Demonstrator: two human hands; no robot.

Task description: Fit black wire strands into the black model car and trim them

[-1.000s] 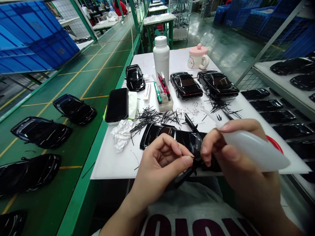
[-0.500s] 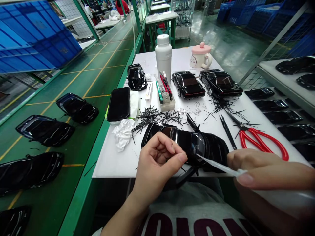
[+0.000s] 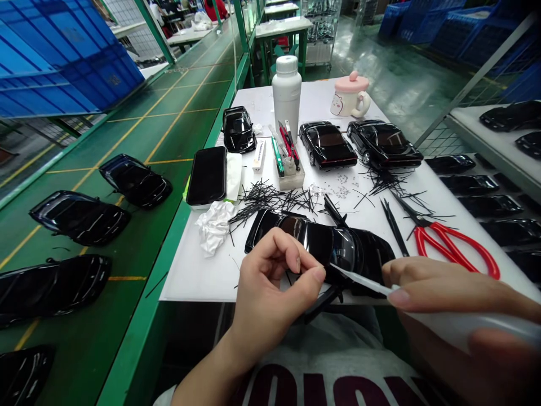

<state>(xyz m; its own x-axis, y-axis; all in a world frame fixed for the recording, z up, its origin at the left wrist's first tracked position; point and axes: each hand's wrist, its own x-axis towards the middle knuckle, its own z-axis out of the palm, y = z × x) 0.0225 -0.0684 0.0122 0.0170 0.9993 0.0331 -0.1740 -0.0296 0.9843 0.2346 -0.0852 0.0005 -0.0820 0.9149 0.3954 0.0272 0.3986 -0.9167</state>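
A glossy black model car body [image 3: 333,248] lies on the white table [image 3: 198,276] close to its front edge. My left hand [image 3: 274,282] is curled in front of it, thumb and forefinger pinched on something too small to make out. My right hand [image 3: 448,304] grips a translucent white squeeze bottle [image 3: 465,327] whose long thin nozzle [image 3: 355,279] points left, its tip right by my left fingertips and the car's near edge.
Red-handled scissors [image 3: 452,248], black tweezers [image 3: 391,220], scattered thin black strips [image 3: 270,200], crumpled tissue [image 3: 215,223] and a dark phone [image 3: 208,175] lie on the table. Behind stand a white bottle [image 3: 286,93], a pink-lidded mug [image 3: 350,96], three black model cars. Car shells ride the green conveyor [image 3: 127,186].
My right hand has drawn back to the right with the bottle and swung its nozzle down toward my left fingertips, uncovering the scissors. The left hand has stayed pinched.
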